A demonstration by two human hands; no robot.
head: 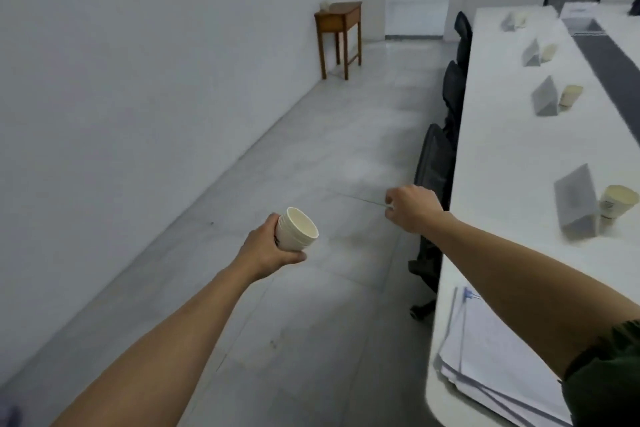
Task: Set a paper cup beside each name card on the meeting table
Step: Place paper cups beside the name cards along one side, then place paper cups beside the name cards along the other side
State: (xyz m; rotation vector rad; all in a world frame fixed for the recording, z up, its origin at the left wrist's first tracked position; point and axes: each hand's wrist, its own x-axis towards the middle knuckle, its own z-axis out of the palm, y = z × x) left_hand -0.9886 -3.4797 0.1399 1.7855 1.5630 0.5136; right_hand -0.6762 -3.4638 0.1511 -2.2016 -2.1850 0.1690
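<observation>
My left hand [268, 248] grips a stack of white paper cups [297, 229], tilted with the mouth toward the right, out over the floor. My right hand [412, 208] hovers just left of the table edge with fingers curled and nothing visible in them. On the long white meeting table [502, 156] stand several grey tent-shaped name cards, each with a paper cup at its right: the nearest name card [576, 201] with its cup [616, 201], then another card [546, 97] and cup [569, 95], and further pairs behind.
Black office chairs [434, 163] are pushed in along the table's left side. A stack of papers [485, 357] lies on the table's near corner. A small wooden side table [341, 31] stands against the left wall. Grey tile floor runs between wall and table.
</observation>
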